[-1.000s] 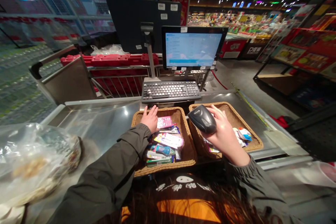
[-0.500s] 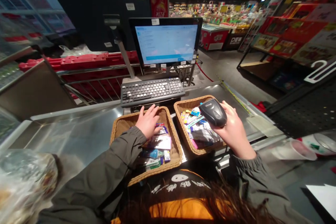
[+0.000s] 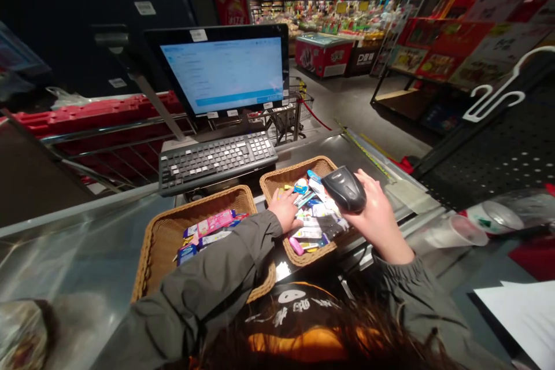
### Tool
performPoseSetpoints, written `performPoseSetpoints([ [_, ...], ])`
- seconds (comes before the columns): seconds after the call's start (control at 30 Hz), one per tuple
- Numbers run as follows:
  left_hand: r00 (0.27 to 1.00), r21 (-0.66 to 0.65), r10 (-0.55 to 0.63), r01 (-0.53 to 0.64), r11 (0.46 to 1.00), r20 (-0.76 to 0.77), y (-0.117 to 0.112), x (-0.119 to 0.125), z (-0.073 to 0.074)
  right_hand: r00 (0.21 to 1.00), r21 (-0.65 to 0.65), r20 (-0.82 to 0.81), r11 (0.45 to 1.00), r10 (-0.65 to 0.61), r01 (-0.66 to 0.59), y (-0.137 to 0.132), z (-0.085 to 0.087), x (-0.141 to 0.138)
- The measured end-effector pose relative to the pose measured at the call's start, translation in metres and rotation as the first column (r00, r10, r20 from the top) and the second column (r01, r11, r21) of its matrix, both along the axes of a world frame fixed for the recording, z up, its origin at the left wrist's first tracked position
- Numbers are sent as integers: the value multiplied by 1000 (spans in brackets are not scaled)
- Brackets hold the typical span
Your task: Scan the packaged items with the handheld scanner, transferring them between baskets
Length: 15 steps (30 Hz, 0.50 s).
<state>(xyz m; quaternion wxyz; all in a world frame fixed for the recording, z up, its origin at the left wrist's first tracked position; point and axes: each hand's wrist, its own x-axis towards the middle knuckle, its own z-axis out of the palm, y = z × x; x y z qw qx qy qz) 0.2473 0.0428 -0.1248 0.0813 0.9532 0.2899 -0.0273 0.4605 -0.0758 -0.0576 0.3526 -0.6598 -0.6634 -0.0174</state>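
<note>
My right hand point(image 3: 376, 217) grips a black barcode scanner point(image 3: 344, 188) above the right wicker basket point(image 3: 277, 177). My left hand point(image 3: 284, 208) reaches into that same basket, fingers down among several small packaged items point(image 3: 313, 217); whether it grips one is hidden. The left wicker basket point(image 3: 160, 235) holds more small packets point(image 3: 208, 229), and my left sleeve crosses over its near right corner.
A keyboard point(image 3: 217, 159) and a lit monitor point(image 3: 225, 73) stand behind the baskets on the steel checkout counter point(image 3: 65, 248). Red shopping baskets point(image 3: 95, 113) sit behind a rail at the left. A bagged item point(image 3: 21, 335) lies at the near left, a cup point(image 3: 455, 232) at the right.
My left hand has left the left basket and moved right into the right basket. The view has swung to the right; the right hand still holds the scanner.
</note>
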Motion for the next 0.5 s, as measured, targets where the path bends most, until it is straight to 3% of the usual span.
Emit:
performPoseSetpoints([
  [0.1,1000,-69,22,-24,997,-19,4,10,-10,1000,-13,-4,1000,2,-2,2,-1,7],
  [0.23,998,-123,61,-59,991,16,3,9,-10,1000,-16,-17,1000,15,-15,5,0,12],
  [0.37,986,-58,106,-99,993,128,2,-1,0,999,-20,-34,999,32,-33,11,0,13],
  [0.5,958,71,129,-152,986,254,6,-20,22,998,-4,-29,998,58,-58,17,1,10],
])
